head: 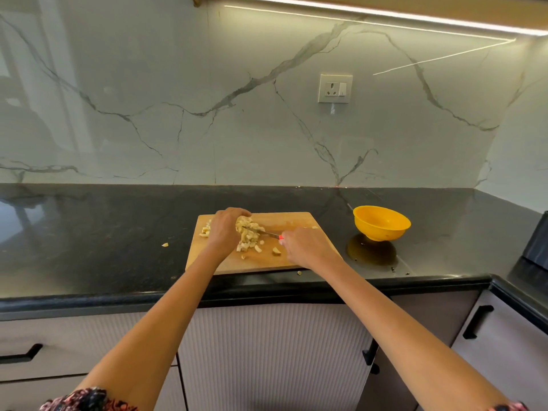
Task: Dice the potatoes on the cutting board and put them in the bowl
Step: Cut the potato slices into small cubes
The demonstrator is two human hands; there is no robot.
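Two hands work over a wooden cutting board (pixel 296 221) that lies flat on the black bench (pixel 103 232), its near edge close to the front rim of the bench. Left hand (pixel 224 229): fingers curled over the far side of a heap of diced potatoes (pixel 248 232) at the centre of the board, cupping the heap. Right hand (pixel 307 246): closed round the red handle of a knife (pixel 267 232), whose blade points left and lies against the heap. A smaller group of potato pieces (pixel 205 229) sits on the board to the left of the left hand; a few single pieces lie on the board just in front of the heap. One stray piece (pixel 165 245) lies on the bench to the left of the board, and another (pixel 299 273) at the front edge of the bench. An orange bowl (pixel 381 222) stands upright on the bench to the right of the board, apart from it; its contents cannot be seen. A wall socket (pixel 335 88) is mounted on the marble splashback behind
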